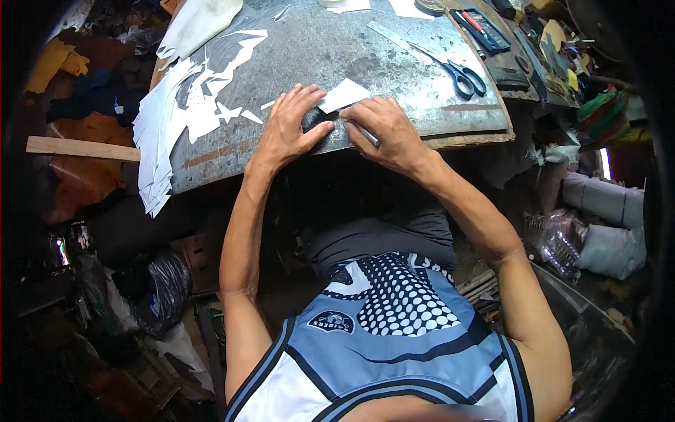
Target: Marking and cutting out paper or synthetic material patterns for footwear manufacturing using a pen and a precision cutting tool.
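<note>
My right hand point(387, 133) is closed around a slim silver pen-like tool point(370, 137); whether it is a pen or a knife I cannot tell. Its tip end is by a small black piece point(320, 118) at the table's near edge. Fingers spread, my left hand point(292, 123) lies flat, its thumb at that black piece, partly covering it. Between and just beyond my hands lies a white four-sided piece point(344, 95), overlapping the black one. White cut scraps point(228, 111) lie beside my left hand.
The scratched metal-topped table point(309, 46) carries dark-handled scissors point(460, 77), a metal ruler point(387, 34) and a tape roll point(429, 7) on the far right. A dark tray point(485, 32) holds pens. White sheets point(156, 126) overhang the left edge, near a wooden strip point(84, 148).
</note>
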`<state>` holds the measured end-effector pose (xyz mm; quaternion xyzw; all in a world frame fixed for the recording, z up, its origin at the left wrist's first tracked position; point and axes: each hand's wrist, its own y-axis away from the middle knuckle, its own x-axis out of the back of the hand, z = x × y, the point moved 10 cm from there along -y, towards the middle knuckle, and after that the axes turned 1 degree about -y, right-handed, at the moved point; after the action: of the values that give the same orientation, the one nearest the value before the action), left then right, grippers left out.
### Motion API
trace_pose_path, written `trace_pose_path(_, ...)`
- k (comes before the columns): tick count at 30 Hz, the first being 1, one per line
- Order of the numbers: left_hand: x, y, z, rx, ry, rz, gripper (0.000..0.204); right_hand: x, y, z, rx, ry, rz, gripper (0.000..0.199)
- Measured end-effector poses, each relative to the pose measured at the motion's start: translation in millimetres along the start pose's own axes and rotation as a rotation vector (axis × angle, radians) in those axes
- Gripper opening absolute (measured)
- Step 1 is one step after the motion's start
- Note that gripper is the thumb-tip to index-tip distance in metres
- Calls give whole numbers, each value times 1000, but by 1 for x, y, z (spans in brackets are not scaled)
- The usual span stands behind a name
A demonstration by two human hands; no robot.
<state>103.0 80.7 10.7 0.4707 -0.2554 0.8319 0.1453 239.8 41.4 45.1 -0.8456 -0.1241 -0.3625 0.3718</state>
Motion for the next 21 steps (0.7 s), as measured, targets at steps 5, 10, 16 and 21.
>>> trace_pose_path(5,8,-12,4,-42,-88,130,41,9,-2,-1,21,-65,78,18)
trace_pose_path(10,26,-25,-11,169,195,197,25,39,8,16,-30,-216,246,19)
trace_pose_path(16,26,-18,-43,440,883,173,24,44,23,61,-391,-511,417,24)
trace_pose_path(21,10,-8,-48,598,1135,134,28,40,22,67,-388,-574,423,28)
